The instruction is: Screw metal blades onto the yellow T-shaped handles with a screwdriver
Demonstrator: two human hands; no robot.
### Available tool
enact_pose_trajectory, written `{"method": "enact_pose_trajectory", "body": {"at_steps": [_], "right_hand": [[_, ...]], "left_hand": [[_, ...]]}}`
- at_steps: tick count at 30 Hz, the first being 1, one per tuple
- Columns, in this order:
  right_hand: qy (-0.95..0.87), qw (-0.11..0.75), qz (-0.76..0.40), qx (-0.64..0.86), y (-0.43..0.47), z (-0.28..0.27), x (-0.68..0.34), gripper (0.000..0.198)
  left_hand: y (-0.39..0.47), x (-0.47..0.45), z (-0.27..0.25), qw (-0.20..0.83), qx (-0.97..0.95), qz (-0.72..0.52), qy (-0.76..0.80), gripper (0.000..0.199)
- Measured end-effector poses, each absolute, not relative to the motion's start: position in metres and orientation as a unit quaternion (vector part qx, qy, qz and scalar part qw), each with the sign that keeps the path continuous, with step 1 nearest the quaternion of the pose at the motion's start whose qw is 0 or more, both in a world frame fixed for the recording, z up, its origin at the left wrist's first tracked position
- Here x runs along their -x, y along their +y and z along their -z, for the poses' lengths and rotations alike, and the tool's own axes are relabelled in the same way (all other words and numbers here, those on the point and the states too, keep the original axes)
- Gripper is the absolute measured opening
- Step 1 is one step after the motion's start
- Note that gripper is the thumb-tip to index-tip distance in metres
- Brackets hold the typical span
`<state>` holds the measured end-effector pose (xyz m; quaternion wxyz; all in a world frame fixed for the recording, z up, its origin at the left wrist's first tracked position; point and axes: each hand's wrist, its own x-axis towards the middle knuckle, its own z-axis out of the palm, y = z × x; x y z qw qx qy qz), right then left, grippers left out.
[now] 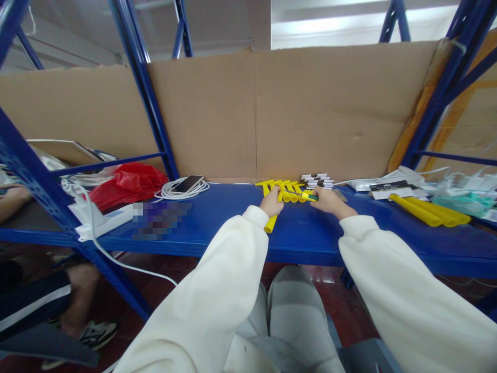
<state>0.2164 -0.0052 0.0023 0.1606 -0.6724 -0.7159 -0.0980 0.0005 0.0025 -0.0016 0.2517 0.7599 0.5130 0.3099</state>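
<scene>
My left hand (272,202) is closed around a yellow tubular piece (271,224), whose round lower end sticks out below my fingers. In my right hand (325,201) is a screwdriver (309,196) with a yellow and green handle, its shaft pointing left toward the piece. Whether the tip touches the piece is too small to tell. Just behind my hands, several similar yellow pieces (292,195) lie side by side on the blue shelf (225,217). Behind the screwdriver sits a stack of small white and dark packets (316,181).
Yellow tubes (425,211) lie at the right beside a black and white box (392,189). On the left are a phone (188,183) on a coiled white cable (165,192), a red plastic bag (126,184) and a power strip (111,220). Cardboard (209,119) walls the back. Another person's leg (79,290) shows at left.
</scene>
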Motion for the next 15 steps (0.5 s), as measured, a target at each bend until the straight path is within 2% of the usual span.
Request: {"method": "enact_pose_trajectory", "body": {"at_steps": [6,12,15], "right_hand": [[-0.701,0.152,0.108,0.688,-0.0133,-0.0066,-0.2122,0.027],[-0.718,0.147,0.108,0.672,-0.0108,-0.0057,-0.2141,0.018],[-0.716,0.153,0.099,0.674,-0.0078,-0.0033,-0.216,0.025]], "left_hand": [[0.0012,-0.0002,0.0013,0.252,-0.759,-0.322,0.506,0.05],[0.0067,-0.0005,0.0052,0.264,-0.756,-0.329,0.501,0.053],[0.0074,-0.0004,0.0061,0.267,-0.756,-0.331,0.497,0.054]]}}
